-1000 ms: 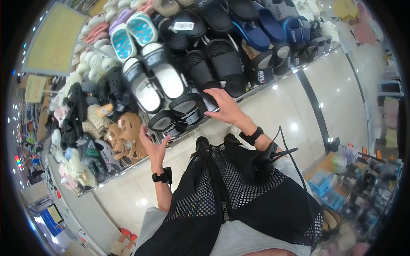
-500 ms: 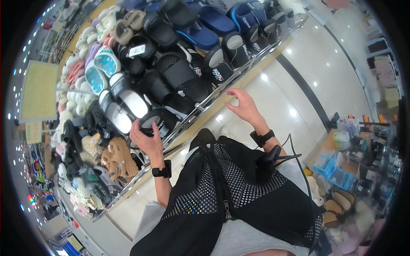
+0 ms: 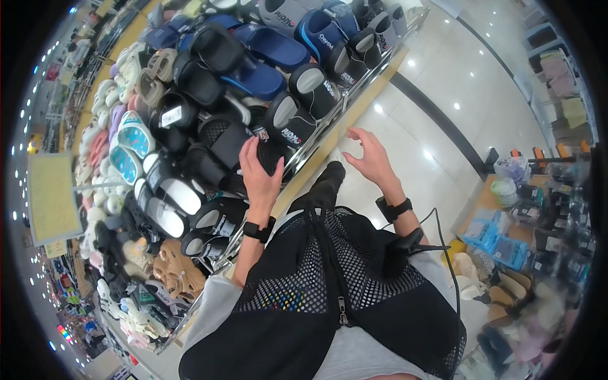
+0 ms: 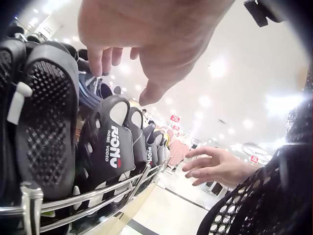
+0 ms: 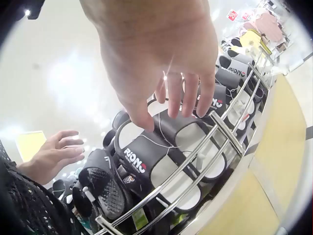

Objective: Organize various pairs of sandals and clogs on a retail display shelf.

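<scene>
The left hand (image 3: 259,176), fingers loose and gripping nothing, is reaching over a black mesh slide (image 3: 223,135) by the near rail (image 5: 222,128) — probably needing a strap-first hold (right hand (image 3: 369,158) hovering, spread, empty).

Blue slides (image 3: 266,60), turquoise slippers (image 3: 130,142) and tan sandals (image 3: 171,266) sit on the rack (image 3: 364,76) above a glossy floor (image 3: 456,82).
</scene>
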### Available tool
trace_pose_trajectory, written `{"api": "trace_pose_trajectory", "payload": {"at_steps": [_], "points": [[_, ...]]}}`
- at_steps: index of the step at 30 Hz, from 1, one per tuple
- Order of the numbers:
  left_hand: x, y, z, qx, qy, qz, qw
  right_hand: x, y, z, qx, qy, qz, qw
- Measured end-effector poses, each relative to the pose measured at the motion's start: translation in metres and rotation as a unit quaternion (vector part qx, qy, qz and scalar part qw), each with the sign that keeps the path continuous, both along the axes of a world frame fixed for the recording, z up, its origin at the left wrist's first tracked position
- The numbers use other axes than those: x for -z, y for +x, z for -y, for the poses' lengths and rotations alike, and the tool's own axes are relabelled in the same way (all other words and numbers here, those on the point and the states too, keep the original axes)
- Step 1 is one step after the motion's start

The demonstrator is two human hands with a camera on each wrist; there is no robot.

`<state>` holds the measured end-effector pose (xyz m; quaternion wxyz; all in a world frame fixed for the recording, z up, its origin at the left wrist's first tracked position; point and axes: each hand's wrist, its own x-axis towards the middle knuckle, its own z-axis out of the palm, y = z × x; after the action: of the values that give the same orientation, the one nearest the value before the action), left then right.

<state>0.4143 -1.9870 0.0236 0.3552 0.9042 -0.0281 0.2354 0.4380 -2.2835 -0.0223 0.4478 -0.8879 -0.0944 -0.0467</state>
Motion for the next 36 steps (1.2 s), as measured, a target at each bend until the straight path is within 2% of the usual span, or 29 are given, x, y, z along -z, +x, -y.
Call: {"api": "trace_pose_trajectory", "payload": {"at_steps": [2,5,7,9,11,13,15,21,27,29,31,35,36], "points": [[0.009,0.021,0.014,0.037,-0.016,-0.008,0.999,-0.004,0.019,0.008,-0.005,-0.013,0.018,1.0],[0.015,0.052,0.032,0.02,0.025,-0.028,0.999,-0.036,0.062,0.01,-0.031,-0.042,0.031,0.998],[0.02,0.072,0.04,0.0,0.059,-0.058,0.997,-0.059,0.1,0.005,-0.062,-0.068,0.154,0.984],[0.02,0.09,0.047,-0.017,0.08,-0.063,0.995,-0.073,0.14,-0.002,-0.11,-0.064,0.182,0.975],[0.02,0.103,0.055,-0.033,0.065,-0.099,0.992,-0.088,0.177,-0.014,-0.162,-0.146,0.186,0.958],[0.026,0.113,0.059,-0.071,0.044,-0.146,0.986,-0.077,0.222,-0.029,-0.24,-0.174,0.164,0.941],[0.03,0.111,0.062,-0.075,0.027,-0.134,0.988,-0.054,0.238,-0.035,-0.294,-0.192,0.163,0.922],[0.044,0.109,0.068,-0.135,0.021,-0.151,0.979,-0.043,0.256,-0.047,-0.344,-0.146,0.109,0.921],[0.075,0.112,0.076,-0.167,0.064,-0.066,0.982,-0.026,0.263,-0.048,-0.33,-0.148,0.145,0.921],[0.088,0.116,0.073,-0.186,0.102,0.004,0.977,-0.016,0.259,-0.049,-0.288,-0.165,0.194,0.923],[0.095,0.121,0.077,-0.23,0.124,0.007,0.965,-0.009,0.254,-0.054,-0.28,-0.164,0.216,0.921],[0.092,0.114,0.08,-0.236,0.111,-0.012,0.965,-0.024,0.261,-0.051,-0.306,-0.167,0.228,0.909],[0.07,0.11,0.083,-0.23,0.103,-0.078,0.964,-0.031,0.264,-0.042,-0.347,-0.15,0.19,0.906]]}}
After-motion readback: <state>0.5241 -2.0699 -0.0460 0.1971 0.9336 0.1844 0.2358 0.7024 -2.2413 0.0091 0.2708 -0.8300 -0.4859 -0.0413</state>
